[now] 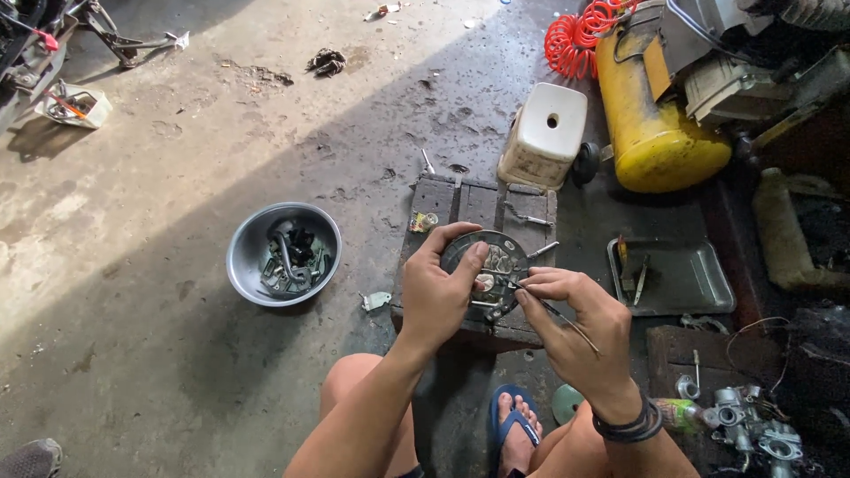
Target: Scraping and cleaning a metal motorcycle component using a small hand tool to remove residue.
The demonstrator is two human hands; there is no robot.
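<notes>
the left hand has its grip clamped around the rim of a round metal engine part at frame centre, thumb on its face. the right hand pinches a thin tool against the part. the part is dark, greasy, with pale inner fittings. below it lie a wooden block and stained concrete floor; a grey bowl of parts sits centre left.
</notes>
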